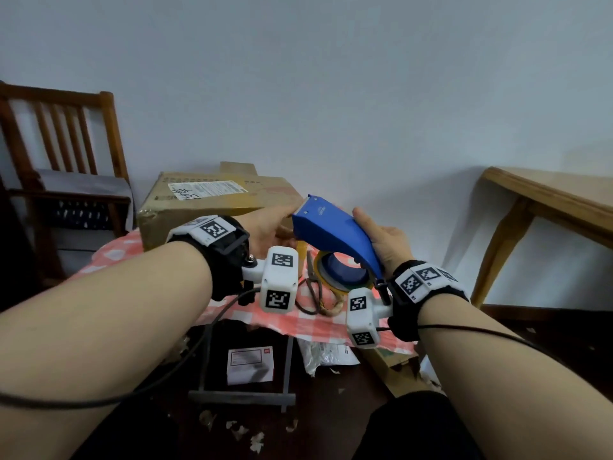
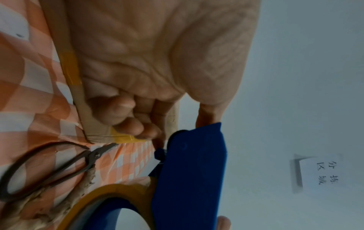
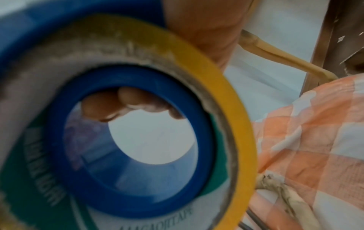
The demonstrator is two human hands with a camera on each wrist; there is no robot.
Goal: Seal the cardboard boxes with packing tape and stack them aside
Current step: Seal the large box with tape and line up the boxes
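A brown cardboard box (image 1: 215,200) with a white label lies on the orange-checked cloth (image 1: 298,323). In front of it my right hand (image 1: 374,234) grips a blue tape dispenser (image 1: 335,227) with a yellow tape roll (image 1: 341,277), raised above the cloth. My left hand (image 1: 288,220) pinches the dispenser's front end, thumb on top and curled fingers (image 2: 135,127) below. The tape end itself is hidden. A box corner (image 2: 94,133) with yellow tape shows beside the left hand. The roll (image 3: 226,87) fills the right wrist view, with fingertips (image 3: 126,102) seen through its blue hub.
Dark scissors (image 1: 311,280) and a scrap of twine (image 1: 331,308) lie on the cloth under the dispenser. A wooden chair (image 1: 66,144) stands at the left and a wooden table (image 1: 547,200) at the right. A small white box (image 1: 250,365) and cardboard scraps (image 1: 394,366) lie on the floor.
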